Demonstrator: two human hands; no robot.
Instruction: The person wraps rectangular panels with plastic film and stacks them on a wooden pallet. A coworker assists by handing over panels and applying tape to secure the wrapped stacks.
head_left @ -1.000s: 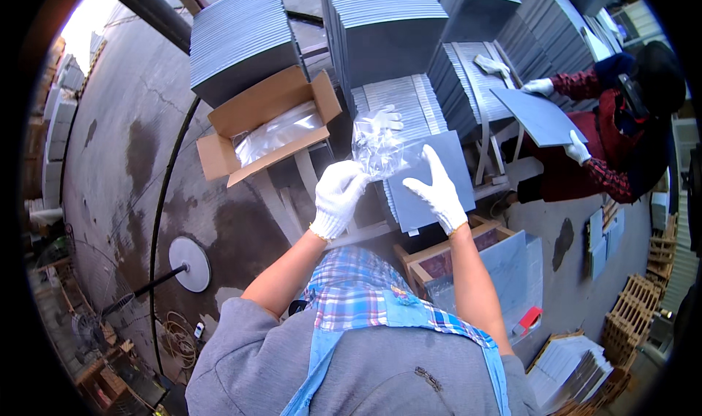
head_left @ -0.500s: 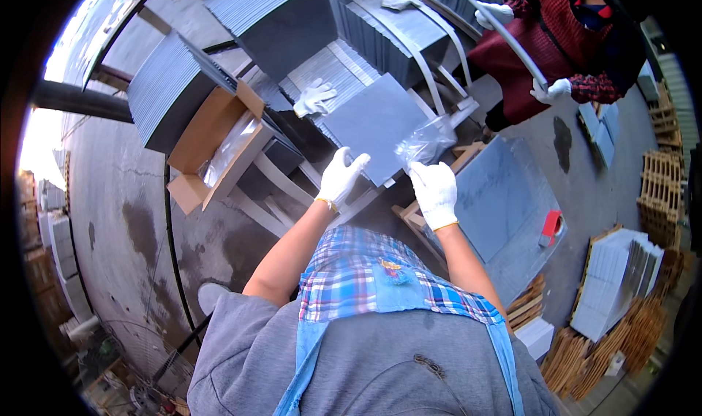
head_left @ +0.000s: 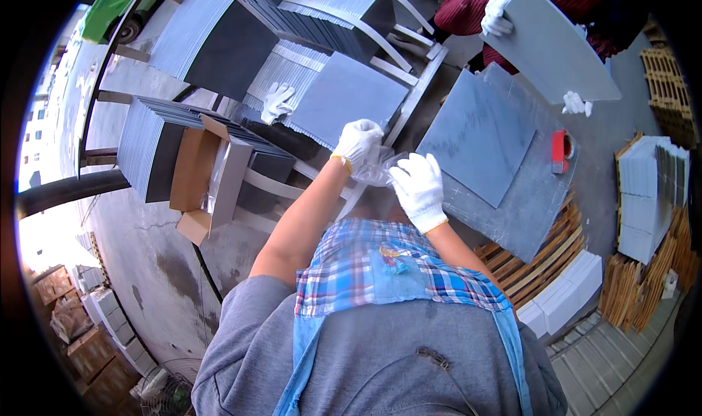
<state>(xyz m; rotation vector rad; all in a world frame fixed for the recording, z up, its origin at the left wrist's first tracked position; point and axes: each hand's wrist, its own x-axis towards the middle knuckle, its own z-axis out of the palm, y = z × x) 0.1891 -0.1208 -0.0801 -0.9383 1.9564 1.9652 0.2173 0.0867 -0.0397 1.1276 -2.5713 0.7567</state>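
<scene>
My left hand (head_left: pixel 358 142), in a white knit glove, is closed with its fingers bunched on a clear plastic bag (head_left: pixel 376 169). My right hand (head_left: pixel 420 191), gloved alike, pinches the bag's other side. The crumpled bag hangs between both hands, in front of my checked apron. Just beyond my left hand, a smooth grey slab (head_left: pixel 349 93) lies on a row of upright slabs. On the right, another grey slab (head_left: pixel 479 138) rests flat on a plastic-covered surface (head_left: pixel 504 229), near a red tape dispenser (head_left: pixel 561 151).
An open cardboard box (head_left: pixel 189 169) with clear bags stands at left. A loose white glove (head_left: pixel 277 103) lies on the upright slabs. Stacked slabs (head_left: pixel 227 47) fill the metal rack beyond. At upper right, a co-worker in white gloves holds a slab (head_left: pixel 548 47). Pallets (head_left: pixel 669 87) stand far right.
My left hand has come across and taken hold of the bag that my right hand held. The view has shifted. The co-worker's slab has turned from edge-on to broad face.
</scene>
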